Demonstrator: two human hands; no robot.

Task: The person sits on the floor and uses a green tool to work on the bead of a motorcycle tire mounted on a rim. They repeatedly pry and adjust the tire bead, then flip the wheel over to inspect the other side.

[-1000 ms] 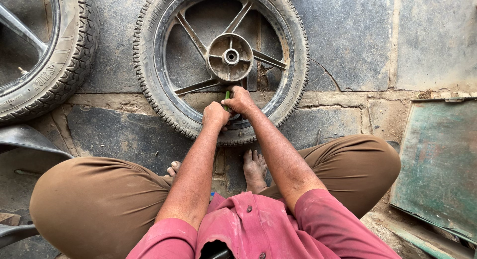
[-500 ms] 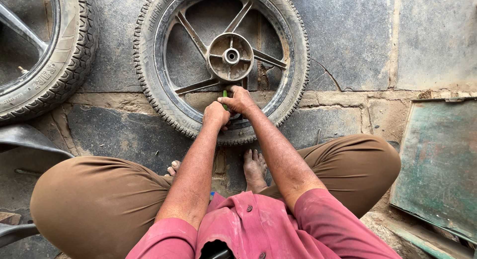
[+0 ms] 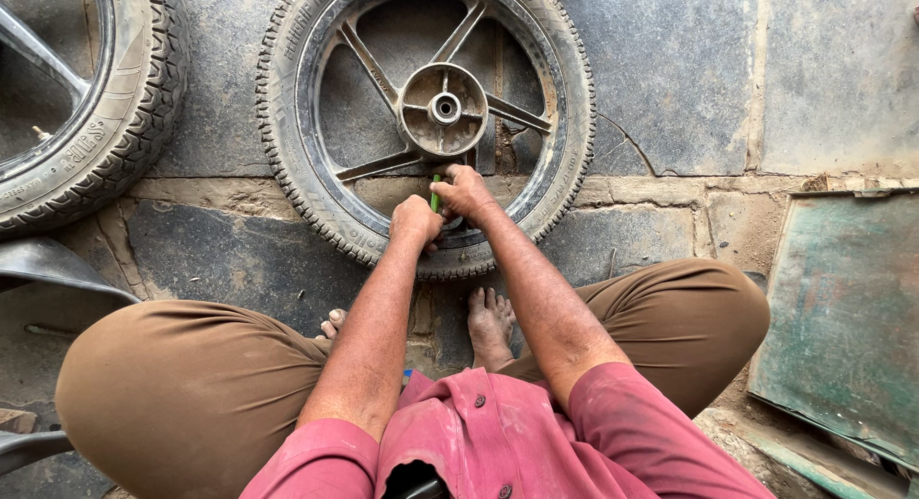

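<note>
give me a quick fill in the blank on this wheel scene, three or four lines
1. Both hands, the left hand and the right hand, grip a small ____ tool.
2. The hands work at the near rim of the wheel, which lies flat on the ____ floor.
3. A second wheel lies at the picture's ____ edge.
4. The person's feet are ____.

Missing words: green; stone; left; bare

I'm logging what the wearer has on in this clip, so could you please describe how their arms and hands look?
Both arms are bare from above the elbow down, with short, dusty pinkish-red shirt sleeves. The left hand and right hand are ungloved, and no watch, rings or bands are visible. The shirt front has small buttons.
</note>
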